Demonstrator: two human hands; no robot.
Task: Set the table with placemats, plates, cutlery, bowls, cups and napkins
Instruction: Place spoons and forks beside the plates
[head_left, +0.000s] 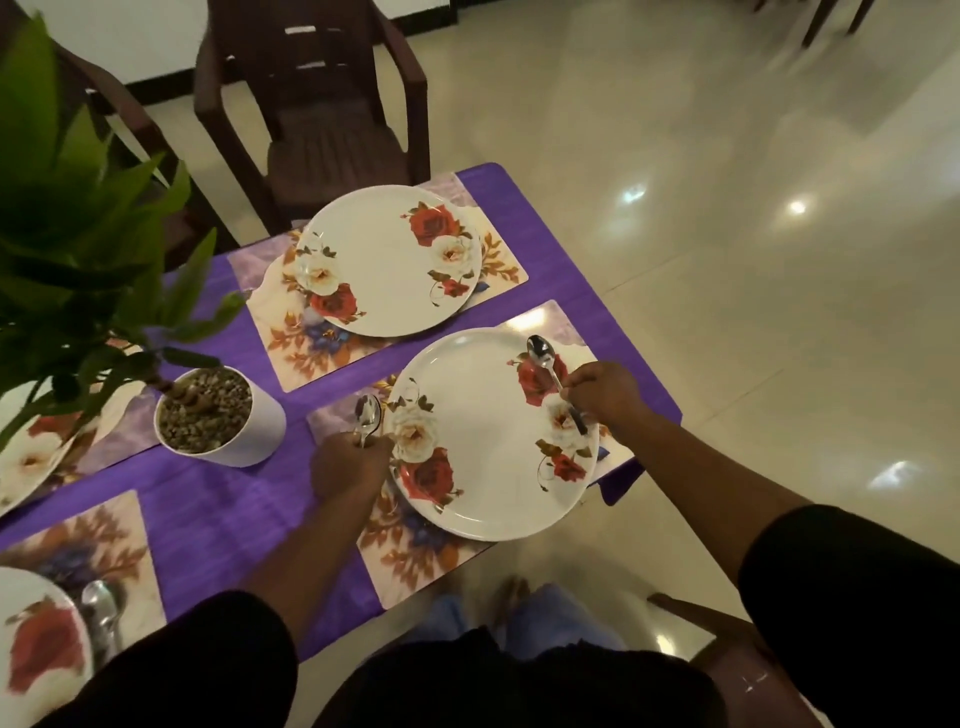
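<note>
Head view: purple table runs from lower left to centre frame. Four mats visible; near mat sits centre frame under near plate. Four plates counted: near plate, far plate above it, two cut off at the left edge. One pot plant left of centre.

Right hand pinches a spoon by the handle over the near plate's right rim, bowl pointing up-frame, long axis tilted slightly left. Bare mat lies just right of that rim, so the set-down looks like a short shift rightward, with the right hand nearer.

Left hand grips a second spoon upright at the plate's left edge. More cutlery lower left, too blurred to count. No bowls, cups or napkins visible.
</note>
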